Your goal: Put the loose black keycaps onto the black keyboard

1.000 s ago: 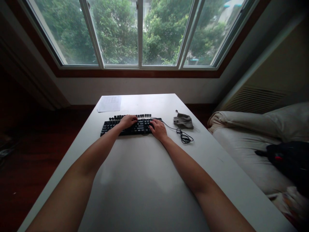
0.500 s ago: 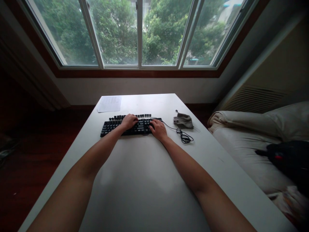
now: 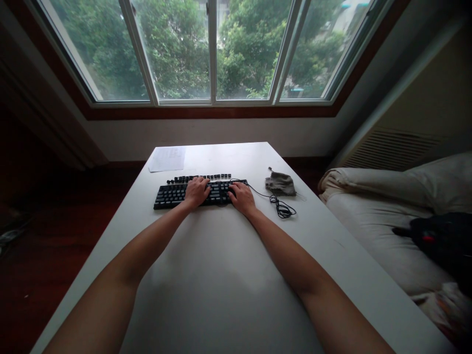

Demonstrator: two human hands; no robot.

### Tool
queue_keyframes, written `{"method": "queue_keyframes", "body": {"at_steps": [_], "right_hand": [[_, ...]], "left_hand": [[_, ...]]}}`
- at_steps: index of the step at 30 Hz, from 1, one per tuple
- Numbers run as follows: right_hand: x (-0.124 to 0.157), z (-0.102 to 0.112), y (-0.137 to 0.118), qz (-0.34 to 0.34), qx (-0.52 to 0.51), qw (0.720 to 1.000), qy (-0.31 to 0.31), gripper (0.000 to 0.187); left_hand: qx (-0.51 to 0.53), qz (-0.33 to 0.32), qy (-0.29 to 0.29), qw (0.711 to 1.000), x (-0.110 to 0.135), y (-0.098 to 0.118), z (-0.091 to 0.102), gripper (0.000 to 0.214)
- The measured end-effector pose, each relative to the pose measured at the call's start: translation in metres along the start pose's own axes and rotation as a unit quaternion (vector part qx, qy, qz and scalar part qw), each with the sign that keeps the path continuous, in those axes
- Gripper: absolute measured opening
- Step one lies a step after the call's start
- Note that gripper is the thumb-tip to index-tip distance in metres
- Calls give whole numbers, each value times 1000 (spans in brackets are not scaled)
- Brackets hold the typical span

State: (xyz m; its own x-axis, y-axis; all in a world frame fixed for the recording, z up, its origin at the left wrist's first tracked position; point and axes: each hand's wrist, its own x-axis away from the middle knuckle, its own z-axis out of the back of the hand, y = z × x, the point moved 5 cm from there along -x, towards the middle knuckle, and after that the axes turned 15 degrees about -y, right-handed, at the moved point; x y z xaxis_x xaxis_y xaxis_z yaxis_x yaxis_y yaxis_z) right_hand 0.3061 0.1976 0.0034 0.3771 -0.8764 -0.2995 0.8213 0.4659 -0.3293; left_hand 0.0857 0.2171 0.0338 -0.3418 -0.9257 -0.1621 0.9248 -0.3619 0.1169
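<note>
A black keyboard [image 3: 167, 196] lies across the white table, its cable running off from the right end. My left hand [image 3: 196, 191] rests over the middle of it, palm down, fingers stretched toward the far edge and thumb apart. My right hand [image 3: 242, 195] grips the keyboard's right end, its thumb on the keys side and the fingers over the far corner. Just behind the keyboard, several loose black keycaps [image 3: 219, 176] stand in a row. Both hands cover part of the keys, and what lies under the left fingers is hidden.
Right of the keyboard are a coiled black cable [image 3: 283, 210] and a crumpled grey cloth pouch [image 3: 280, 183]. A sheet of paper [image 3: 167, 159] lies at the far left of the white table [image 3: 221, 275]. A couch [image 3: 372, 236] stands along the right side.
My left hand has turned and flattened onto the keyboard, its fingers moving from a bunched pose to stretched forward. My right hand has stayed in place.
</note>
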Motion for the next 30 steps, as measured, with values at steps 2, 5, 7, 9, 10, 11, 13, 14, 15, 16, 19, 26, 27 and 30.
{"method": "queue_keyframes", "body": {"at_steps": [2, 5, 7, 9, 10, 11, 13, 14, 15, 16, 19, 26, 27, 30], "right_hand": [[0, 0, 0, -3, 0, 1000, -1, 31], [0, 0, 0, -5, 0, 1000, -3, 31], [0, 0, -1, -5, 2, 1000, -5, 31], [0, -1, -1, -7, 5, 1000, -5, 31], [0, -1, -1, -9, 6, 1000, -3, 31], [0, -2, -2, -11, 7, 1000, -1, 31], [-1, -2, -3, -13, 9, 1000, 3, 30], [-1, -2, -3, -14, 9, 1000, 5, 30], [-1, -2, -4, -15, 9, 1000, 5, 29], [0, -2, -4, -16, 9, 1000, 5, 29], [1, 0, -4, -18, 7, 1000, 5, 30], [2, 3, -3, -18, -6, 1000, 1, 31], [2, 3, -3, -17, -5, 1000, 2, 31], [2, 2, -3, -17, -2, 1000, -1, 30]], "left_hand": [[5, -23, 4, 1000, 8, 2, -2, 42], [3, -84, -26, 996, 16, 8, -12, 51], [-9, -94, -43, 995, 21, 9, -18, 58], [-20, -91, -51, 994, 25, 9, -23, 65], [-26, -91, -53, 994, 27, 9, -24, 67], [-30, -94, -56, 994, 29, 10, -25, 68], [-37, -101, -62, 992, 32, 10, -25, 69], [-39, -105, -67, 991, 32, 10, -24, 69], [-40, -107, -74, 991, 33, 10, -24, 69], [-38, -106, -80, 990, 32, 9, -23, 69], [-17, -94, -85, 992, 26, 6, -19, 61], [41, -9, -42, 998, -12, -6, -10, 37], [42, -2, -47, 998, -17, -6, -11, 36], [34, 10, -61, 998, -31, -4, -15, 35]]}}
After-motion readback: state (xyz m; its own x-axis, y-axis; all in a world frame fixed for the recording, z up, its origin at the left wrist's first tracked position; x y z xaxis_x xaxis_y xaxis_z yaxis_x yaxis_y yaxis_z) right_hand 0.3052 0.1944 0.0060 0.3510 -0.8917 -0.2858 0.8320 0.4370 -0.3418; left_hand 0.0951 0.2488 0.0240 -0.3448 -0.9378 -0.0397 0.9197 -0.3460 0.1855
